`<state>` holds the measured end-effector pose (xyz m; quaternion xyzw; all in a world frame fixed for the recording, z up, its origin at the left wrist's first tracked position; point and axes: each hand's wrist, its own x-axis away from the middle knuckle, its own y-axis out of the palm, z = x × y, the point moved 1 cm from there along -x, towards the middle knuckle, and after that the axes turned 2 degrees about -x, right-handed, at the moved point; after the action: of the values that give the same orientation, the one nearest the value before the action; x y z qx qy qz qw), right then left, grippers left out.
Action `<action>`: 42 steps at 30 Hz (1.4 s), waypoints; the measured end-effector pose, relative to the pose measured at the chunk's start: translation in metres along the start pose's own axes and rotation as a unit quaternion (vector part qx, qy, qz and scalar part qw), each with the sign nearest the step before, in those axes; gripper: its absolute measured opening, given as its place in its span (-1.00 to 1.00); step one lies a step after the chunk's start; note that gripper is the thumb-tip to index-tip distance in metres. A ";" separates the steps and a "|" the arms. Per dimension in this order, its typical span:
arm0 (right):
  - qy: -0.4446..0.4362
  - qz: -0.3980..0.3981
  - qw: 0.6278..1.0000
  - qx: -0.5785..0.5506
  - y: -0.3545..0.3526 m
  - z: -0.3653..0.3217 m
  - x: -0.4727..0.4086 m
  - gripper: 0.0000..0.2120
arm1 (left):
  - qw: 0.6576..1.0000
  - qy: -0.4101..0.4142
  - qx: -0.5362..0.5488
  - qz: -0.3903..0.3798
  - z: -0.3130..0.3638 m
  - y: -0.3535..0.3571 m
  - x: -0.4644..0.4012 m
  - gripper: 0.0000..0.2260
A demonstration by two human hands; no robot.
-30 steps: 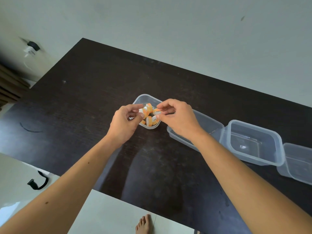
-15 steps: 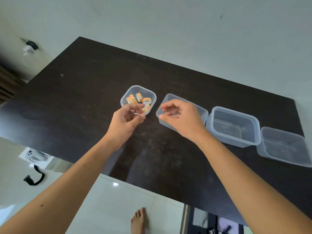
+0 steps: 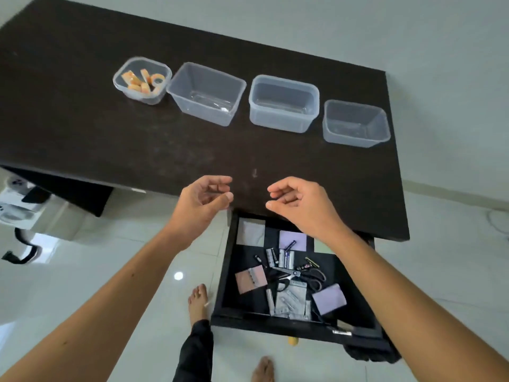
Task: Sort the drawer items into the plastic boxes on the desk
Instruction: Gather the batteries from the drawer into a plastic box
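Several clear plastic boxes stand in a row on the dark desk (image 3: 82,133). The small leftmost box (image 3: 121,86) holds several orange tape rolls (image 3: 141,81). The second box (image 3: 206,93), third box (image 3: 283,103) and fourth box (image 3: 355,124) hold nothing. Below the desk's near edge the black drawer (image 3: 225,285) is pulled out, holding scissors (image 3: 300,275), batteries (image 3: 281,257), sticky-note pads (image 3: 329,299) and small plastic packets (image 3: 290,301). My left hand (image 3: 201,202) and my right hand (image 3: 297,205) hover empty above the drawer's back, fingers curled and apart.
Pale glossy floor tiles (image 3: 110,271) lie under the desk. My bare feet (image 3: 197,301) stand left of the drawer. A white box (image 3: 16,205) and a black strap (image 3: 22,249) lie on the floor at far left. A grey wall (image 3: 358,28) backs the desk.
Both hands let go of the tape rolls at the small box and pulled back toward the drawer. My view tilted down, bringing the open drawer into sight.
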<state>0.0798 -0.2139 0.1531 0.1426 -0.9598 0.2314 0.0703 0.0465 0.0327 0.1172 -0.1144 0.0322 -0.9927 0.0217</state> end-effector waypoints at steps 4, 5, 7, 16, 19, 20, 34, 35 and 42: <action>0.027 -0.009 1.000 0.007 -0.012 0.049 0.047 -0.77 | 0.999 -0.030 -0.011 -0.022 -0.033 0.042 0.037 -0.75; 0.033 -0.012 0.999 0.008 -0.014 0.061 0.056 -0.77 | 0.999 -0.038 -0.017 -0.032 -0.041 0.051 0.044 -0.75; 0.046 -0.012 0.999 0.009 -0.015 0.084 0.071 -0.77 | 0.996 -0.055 -0.036 -0.053 -0.055 0.066 0.056 -0.75; 0.094 -0.028 0.994 0.039 -0.003 0.169 0.099 -0.75 | 0.978 -0.073 -0.149 -0.125 -0.111 0.096 0.063 -0.68; 0.102 -0.054 0.991 0.074 0.004 0.186 0.104 -0.79 | 0.965 -0.076 -0.198 -0.158 -0.122 0.096 0.060 -0.66; 0.107 -0.063 0.989 0.080 0.007 0.191 0.105 -0.79 | 0.955 -0.077 -0.226 -0.174 -0.124 0.096 0.059 -0.65; 0.120 -0.116 0.975 0.149 0.030 0.215 0.103 -0.67 | 0.881 -0.006 -0.411 -0.235 -0.141 0.108 0.060 -0.44; 0.115 -0.114 0.976 0.148 0.030 0.216 0.103 -0.71 | 0.882 -0.006 -0.411 -0.232 -0.141 0.108 0.060 -0.44; 0.087 -0.105 0.976 0.171 0.028 0.216 0.106 -0.72 | 0.887 -0.007 -0.402 -0.226 -0.150 0.113 0.060 -0.57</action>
<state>-0.0445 -0.3164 -0.0285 0.2314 -0.8759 0.3951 0.1520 -0.0418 -0.0736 -0.0232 -0.1244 0.4020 -0.8717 -0.2512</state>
